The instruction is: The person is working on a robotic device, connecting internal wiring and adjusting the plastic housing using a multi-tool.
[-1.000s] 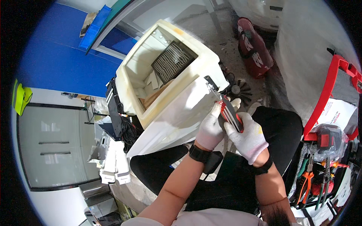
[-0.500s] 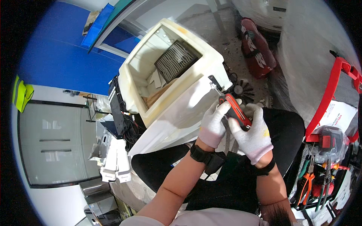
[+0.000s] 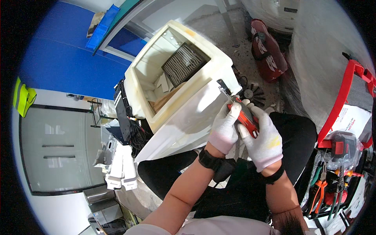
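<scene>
A hand tool with a red-and-black handle (image 3: 244, 120) is held between my two gloved hands, above my lap. A thin metal piece sticks out from its far end, toward the edge of the white plastic housing (image 3: 176, 121). My left hand (image 3: 225, 127), in a white glove, pinches the far part of the handle. My right hand (image 3: 264, 137), gloved alike with a yellow mark on its back, has its fingers wrapped over the handle's other side and the thumb at its near end. The fingers hide part of the tool, so its exact kind is unclear.
Inside the housing's open box lies a dark pleated filter (image 3: 184, 64). A black brush-like part (image 3: 252, 94) is on the floor beyond my hands. To the right stands a red-framed tool bag (image 3: 327, 121), with pliers (image 3: 321, 188) nearby. A red bag (image 3: 268, 51) lies farther back.
My right hand has shifted up along the handle and its fingers now cover more of it. The tool has tilted slightly; my left hand keeps its pinch.
</scene>
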Action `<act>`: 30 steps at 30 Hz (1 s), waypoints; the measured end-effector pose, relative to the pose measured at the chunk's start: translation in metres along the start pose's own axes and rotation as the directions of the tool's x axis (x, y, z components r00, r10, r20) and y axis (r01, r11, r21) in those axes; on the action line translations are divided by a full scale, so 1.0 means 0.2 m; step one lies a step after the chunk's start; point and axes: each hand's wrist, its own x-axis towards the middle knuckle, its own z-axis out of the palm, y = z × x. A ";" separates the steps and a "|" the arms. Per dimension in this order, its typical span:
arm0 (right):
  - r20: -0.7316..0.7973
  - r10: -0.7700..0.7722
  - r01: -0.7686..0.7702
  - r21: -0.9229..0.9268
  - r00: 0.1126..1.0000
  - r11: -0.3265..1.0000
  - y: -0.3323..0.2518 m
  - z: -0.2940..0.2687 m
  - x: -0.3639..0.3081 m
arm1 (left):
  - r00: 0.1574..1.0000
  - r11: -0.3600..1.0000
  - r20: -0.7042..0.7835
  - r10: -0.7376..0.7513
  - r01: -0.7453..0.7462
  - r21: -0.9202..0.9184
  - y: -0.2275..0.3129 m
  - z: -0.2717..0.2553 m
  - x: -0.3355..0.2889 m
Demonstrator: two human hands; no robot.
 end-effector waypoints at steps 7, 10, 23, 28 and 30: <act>0.231 0.185 -0.255 0.322 0.955 0.912 0.03 -0.02 0.00 | 0.990 0.981 0.096 0.106 -0.088 -0.175 -0.05 -0.03 0.02; 0.150 0.014 -0.037 0.154 0.989 0.987 0.03 0.01 -0.01 | 0.996 0.991 -0.014 0.084 -0.085 -0.100 -0.04 -0.01 0.02; 0.069 0.150 -0.163 0.561 0.986 0.812 0.01 0.04 -0.03 | 0.995 0.968 0.009 -0.102 0.102 -0.230 0.00 -0.03 -0.01; 0.302 0.214 -0.343 0.487 0.929 0.803 0.05 0.03 0.00 | 0.977 0.984 0.209 -0.035 0.070 -0.164 -0.03 -0.06 0.00; 0.378 0.259 -0.428 0.486 0.889 0.762 0.06 0.04 0.01 | 0.979 0.979 0.196 -0.048 0.085 -0.185 -0.04 -0.07 0.00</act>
